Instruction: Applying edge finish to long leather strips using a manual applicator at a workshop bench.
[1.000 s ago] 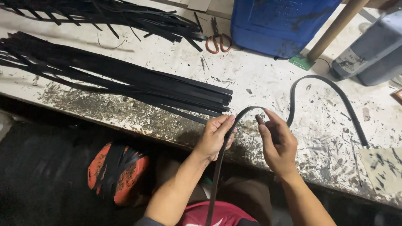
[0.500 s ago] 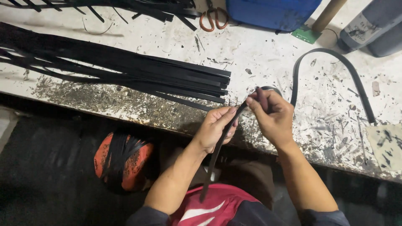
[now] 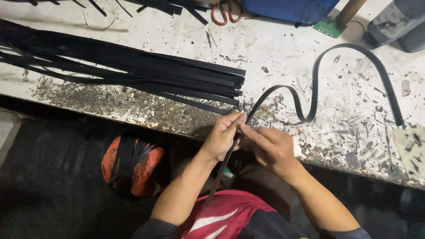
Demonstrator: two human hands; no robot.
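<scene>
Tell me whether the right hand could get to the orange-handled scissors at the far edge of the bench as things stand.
Probably yes, once it lets go. The right hand pinches the black strip together with the left hand. Between it and the scissors lies only flat bench; the strip pile sits off to the left.

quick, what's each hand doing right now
Left hand: closed, pinching the black strip.
Right hand: closed, fingers on the same strip.
</scene>
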